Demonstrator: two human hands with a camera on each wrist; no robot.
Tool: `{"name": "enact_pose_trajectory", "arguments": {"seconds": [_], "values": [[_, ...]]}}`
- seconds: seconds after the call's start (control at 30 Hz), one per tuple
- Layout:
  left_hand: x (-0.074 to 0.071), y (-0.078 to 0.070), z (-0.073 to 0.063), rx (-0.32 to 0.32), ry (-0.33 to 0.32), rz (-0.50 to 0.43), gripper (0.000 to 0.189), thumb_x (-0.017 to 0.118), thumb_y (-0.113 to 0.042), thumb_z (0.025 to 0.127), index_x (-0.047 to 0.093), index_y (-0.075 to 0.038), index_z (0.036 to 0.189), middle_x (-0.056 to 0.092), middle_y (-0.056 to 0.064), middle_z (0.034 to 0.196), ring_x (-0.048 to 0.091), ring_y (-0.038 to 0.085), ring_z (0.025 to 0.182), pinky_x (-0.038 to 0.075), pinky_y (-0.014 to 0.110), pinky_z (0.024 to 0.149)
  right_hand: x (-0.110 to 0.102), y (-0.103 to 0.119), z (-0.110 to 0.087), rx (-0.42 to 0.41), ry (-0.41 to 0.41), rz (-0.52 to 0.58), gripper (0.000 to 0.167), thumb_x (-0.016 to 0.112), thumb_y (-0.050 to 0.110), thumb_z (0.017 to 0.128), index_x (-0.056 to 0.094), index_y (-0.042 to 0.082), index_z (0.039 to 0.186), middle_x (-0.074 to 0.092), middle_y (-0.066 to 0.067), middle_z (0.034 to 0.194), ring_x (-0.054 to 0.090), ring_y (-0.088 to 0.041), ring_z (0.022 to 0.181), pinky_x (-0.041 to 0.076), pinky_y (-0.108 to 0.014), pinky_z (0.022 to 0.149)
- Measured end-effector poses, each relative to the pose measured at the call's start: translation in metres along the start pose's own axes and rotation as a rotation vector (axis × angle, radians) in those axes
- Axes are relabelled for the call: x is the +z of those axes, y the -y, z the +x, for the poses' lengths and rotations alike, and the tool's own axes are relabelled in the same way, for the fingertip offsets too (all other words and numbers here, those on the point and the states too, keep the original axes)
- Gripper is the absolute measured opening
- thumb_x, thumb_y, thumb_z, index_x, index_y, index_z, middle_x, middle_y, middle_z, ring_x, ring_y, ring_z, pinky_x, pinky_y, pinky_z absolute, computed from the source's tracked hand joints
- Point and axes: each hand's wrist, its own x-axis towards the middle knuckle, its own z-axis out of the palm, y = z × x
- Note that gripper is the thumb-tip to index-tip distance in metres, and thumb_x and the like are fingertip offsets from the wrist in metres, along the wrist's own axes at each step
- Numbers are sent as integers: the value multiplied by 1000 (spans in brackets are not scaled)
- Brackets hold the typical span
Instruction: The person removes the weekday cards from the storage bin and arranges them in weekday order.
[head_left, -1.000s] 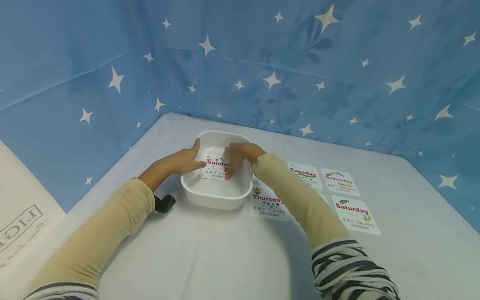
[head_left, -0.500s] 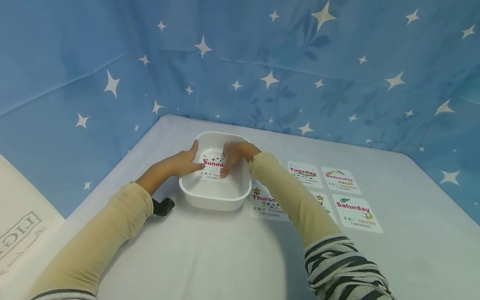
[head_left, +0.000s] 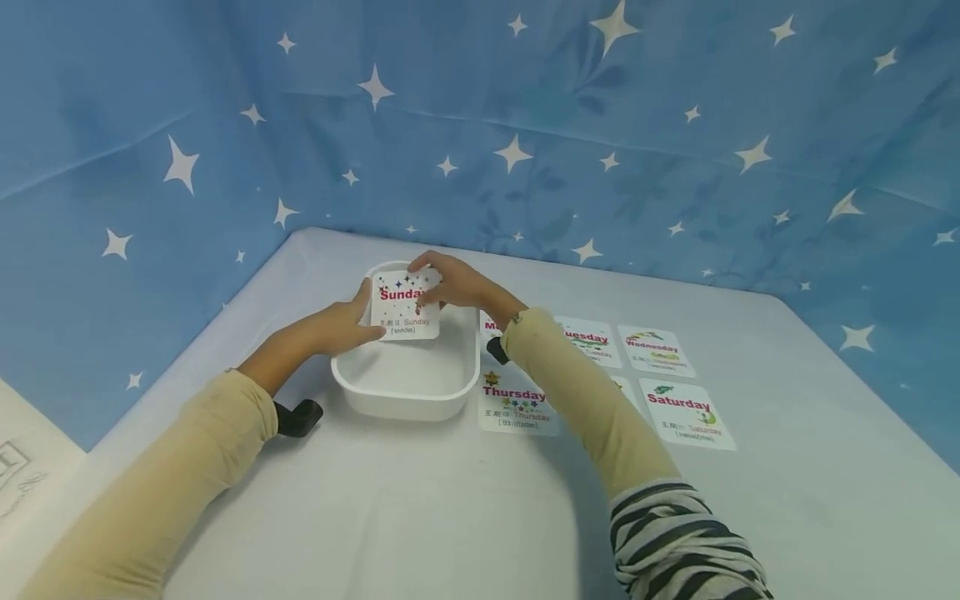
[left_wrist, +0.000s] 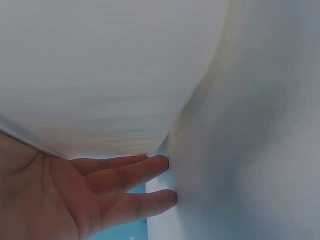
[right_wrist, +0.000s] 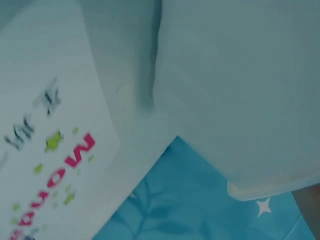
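A white plastic basin (head_left: 405, 406) stands on the white cloth. My left hand (head_left: 326, 329) holds its left side, thumb over the rim. In the left wrist view, fingers (left_wrist: 132, 206) reach along the outside of the basin (left_wrist: 100, 75). My right hand (head_left: 461, 285) pinches the right edge of the square "Sunday" card (head_left: 397, 317), raised toward the back of the basin with its printed face visible. The left thumb tip overlaps the card's lower left corner. The right wrist view shows the basin's outer wall (right_wrist: 240, 100) beside the "Monday" card (right_wrist: 50, 125).
Right of the basin lie more weekday cards: Thursday (head_left: 517, 404), Tuesday (head_left: 588, 342), Wednesday (head_left: 656, 352) and Saturday (head_left: 686, 412). The right forearm partly hides several. A blue curtain with white stars (head_left: 480, 125) hangs behind. A printed white panel (head_left: 30, 467) is at left.
The Sunday card has come up off the basin's floor, pinched by my right hand. My left hand stays at the rim. The head view has shifted slightly to the right.
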Motion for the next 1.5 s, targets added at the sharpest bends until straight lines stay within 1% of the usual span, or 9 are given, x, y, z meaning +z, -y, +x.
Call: {"name": "enact_pose_trajectory", "arguments": {"seconds": [0.1,0.23,0.43,0.53,0.7,0.83,1.0,1.27,1.5], "values": [[1,-1,-1,9,-6,13,90,43,-39,93,-24,-1,140,16,34,145,59,33,98,48,33,69,-2,5,-10,-22,-143,169,46,65,10,83,52,22,126,53,-5,123,61,-19,93,51,-40,78],[2,0,-1,21,-16,37,89,42,-39,94,-22,3,140,12,35,145,49,43,113,48,38,74,-9,9,-26,14,-321,349,42,62,15,87,54,27,126,56,-3,118,61,-18,92,52,-36,77],[3,-1,0,22,3,63,92,44,-40,94,-23,5,138,14,39,141,57,38,101,49,34,65,-31,2,-72,18,-382,417,39,48,21,95,45,28,134,54,-2,124,61,-19,94,53,-32,71],[2,-2,0,33,9,71,92,44,-40,94,-24,5,138,12,40,141,56,41,102,48,33,63,-47,0,-110,41,-353,418,53,56,23,91,37,29,139,53,-2,126,61,-21,90,52,-36,73],[-2,-3,-2,42,16,100,92,43,-41,94,-24,7,137,8,40,141,40,50,119,46,41,76,-67,-4,-176,117,-333,402,87,71,13,79,19,40,143,55,-4,123,63,-24,88,51,-36,76],[-1,-2,-1,42,20,113,92,42,-42,94,-23,8,136,9,41,141,32,52,123,43,47,81,-74,-13,-224,170,-332,337,93,70,8,79,12,47,141,51,-3,125,64,-27,90,53,-39,75],[2,-2,0,50,29,104,94,41,-44,93,-24,8,136,7,41,140,33,53,122,44,45,80,-74,-24,-277,221,-250,271,98,70,8,78,7,47,142,46,-6,125,64,-27,91,53,-40,71],[1,-1,0,56,38,106,95,41,-46,93,-25,7,136,6,42,140,38,51,119,44,38,74,-46,-39,-332,243,-29,257,96,72,13,77,10,33,146,39,-14,127,60,-27,88,53,-41,70],[2,-2,2,55,43,111,95,41,-45,94,-26,8,135,6,42,140,35,53,120,43,43,77,-25,-61,-347,329,64,277,91,71,15,76,15,27,147,47,-12,123,61,-25,86,50,-38,69]]}}
